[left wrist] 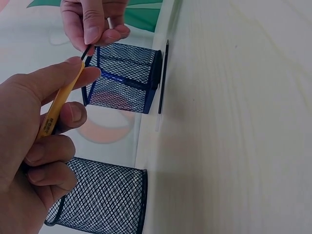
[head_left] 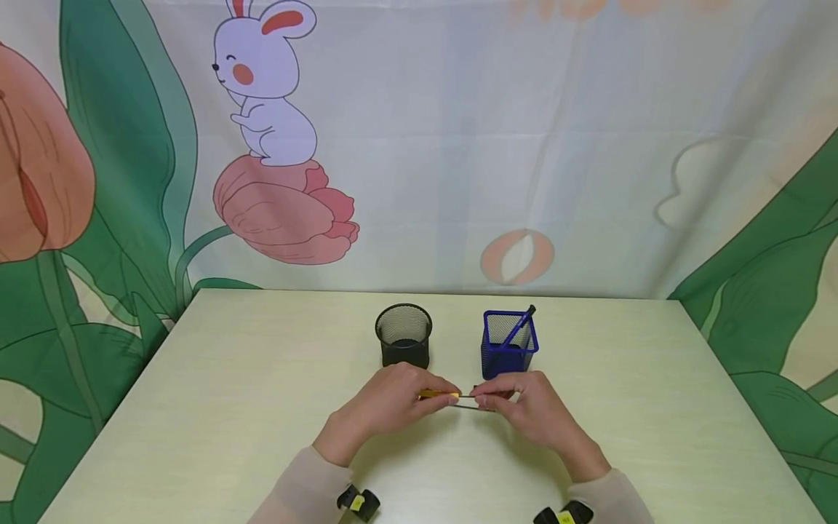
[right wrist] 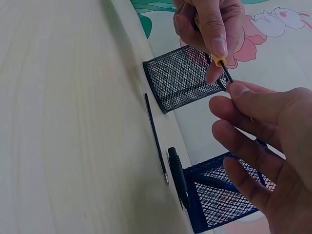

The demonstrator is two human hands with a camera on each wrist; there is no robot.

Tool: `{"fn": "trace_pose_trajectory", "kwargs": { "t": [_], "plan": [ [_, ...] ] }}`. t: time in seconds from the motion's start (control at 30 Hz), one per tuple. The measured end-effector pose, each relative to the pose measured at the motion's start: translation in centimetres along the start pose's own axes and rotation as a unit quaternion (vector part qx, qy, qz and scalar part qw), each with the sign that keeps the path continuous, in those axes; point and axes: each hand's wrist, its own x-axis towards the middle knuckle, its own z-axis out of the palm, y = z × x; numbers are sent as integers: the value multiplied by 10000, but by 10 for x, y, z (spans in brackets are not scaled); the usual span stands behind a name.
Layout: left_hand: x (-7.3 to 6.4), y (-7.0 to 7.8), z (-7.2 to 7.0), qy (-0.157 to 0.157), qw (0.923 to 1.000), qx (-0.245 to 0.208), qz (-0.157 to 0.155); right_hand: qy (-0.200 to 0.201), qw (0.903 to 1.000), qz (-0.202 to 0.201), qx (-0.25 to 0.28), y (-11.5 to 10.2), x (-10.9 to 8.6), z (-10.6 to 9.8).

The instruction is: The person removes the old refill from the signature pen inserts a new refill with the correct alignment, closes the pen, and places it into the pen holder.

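In front of the blue mesh holder (head_left: 492, 362), a yellow pen barrel (left wrist: 59, 103), its printing too small to be read, is gripped in the left hand's (head_left: 399, 397) curled fingers. The dark refill (right wrist: 226, 71) at its end is pinched by the right hand's (head_left: 533, 407) thumb and forefinger. A second refill (right wrist: 156, 136) and black pen (right wrist: 177, 171) are laid before the holder. The table (head_left: 196, 407), extended on both sides, is bounded behind the holder by a straight edge.
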Motion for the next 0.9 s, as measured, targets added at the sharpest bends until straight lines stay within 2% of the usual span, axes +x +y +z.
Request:
{"fn": "trace_pose_trajectory", "kwargs": {
  "t": [0.2, 0.47, 0.77, 0.9],
  "plan": [
    [0, 0, 0, 17, 10000, 31, -9, 54, 9998, 34, -166, -2, 1, 2],
    [-1, 0, 1, -1, 10000, 23, -61, 21, 10000, 22, -30, -1, 0, 3],
    [-2, 0, 1, -56, 10000, 49, 41, 140, 9968, -326, -712, -2, 1, 5],
    [-2, 0, 1, -73, 9999, 98, 57, 65, 9958, -373, -837, -3, 1, 5]
  ]
}}
